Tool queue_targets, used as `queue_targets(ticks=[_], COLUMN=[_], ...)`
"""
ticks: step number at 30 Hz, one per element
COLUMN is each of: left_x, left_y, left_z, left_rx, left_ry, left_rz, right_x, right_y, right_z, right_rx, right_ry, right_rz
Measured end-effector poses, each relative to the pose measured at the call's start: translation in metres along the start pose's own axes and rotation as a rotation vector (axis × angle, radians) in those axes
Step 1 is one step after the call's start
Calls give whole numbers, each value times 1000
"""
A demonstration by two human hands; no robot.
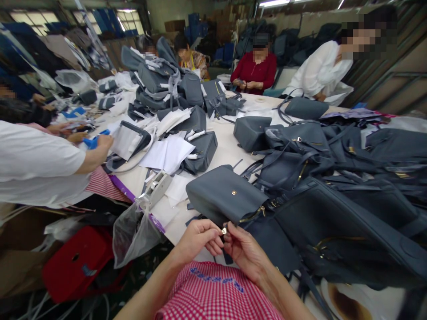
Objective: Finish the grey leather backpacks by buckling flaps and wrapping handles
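Observation:
Close in front of my apron, my left hand and my right hand meet at their fingertips. Between them is a small gold metal fitting, too small to tell its exact kind. Both hands pinch it with thumb and fingers, the right partly covering a dark piece beside it. Just beyond lies a dark blue-grey handbag with a gold stud and an unfastened-looking gold zip at its near right corner. A larger dark bag lies right of my right hand.
More dark bags and straps are heaped on the right. White paper sheets and a tape dispenser lie left. A red stool stands below. A co-worker's arm reaches in at left; other people sit or stand across the table.

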State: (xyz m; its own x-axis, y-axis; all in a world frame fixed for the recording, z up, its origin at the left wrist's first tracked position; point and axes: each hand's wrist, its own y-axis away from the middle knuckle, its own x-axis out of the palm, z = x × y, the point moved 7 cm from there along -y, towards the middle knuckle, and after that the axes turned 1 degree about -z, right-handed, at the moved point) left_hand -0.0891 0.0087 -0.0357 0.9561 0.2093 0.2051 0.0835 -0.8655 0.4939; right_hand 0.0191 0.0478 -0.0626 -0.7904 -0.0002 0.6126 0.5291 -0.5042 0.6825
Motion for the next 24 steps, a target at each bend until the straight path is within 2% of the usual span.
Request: queue_targets(ticks=[4,8,13,18,21,24], left_x=[-10,1,10,21,24,23], left_y=[3,7,18,29,33,35], left_z=[-8,-8,-27,-37,-34,-30], left_rx=[59,99,475,833,952,1002], left_ry=[-47,-182,-498,-808,-900,-936], left_rz=[-98,-61,-231,-232,-218,-221], right_x=[-1,-1,-3,-2,-3,-5], right_y=[0,-1,-1,3,2,0], right_z=[-1,-3,-7,-12,-12,-11], right_rx=[8,10,19,123,126,105], right_ry=[-2,-12,-33,-40,-15,-13], right_rz=[-9,-2,12,48,24,-4])
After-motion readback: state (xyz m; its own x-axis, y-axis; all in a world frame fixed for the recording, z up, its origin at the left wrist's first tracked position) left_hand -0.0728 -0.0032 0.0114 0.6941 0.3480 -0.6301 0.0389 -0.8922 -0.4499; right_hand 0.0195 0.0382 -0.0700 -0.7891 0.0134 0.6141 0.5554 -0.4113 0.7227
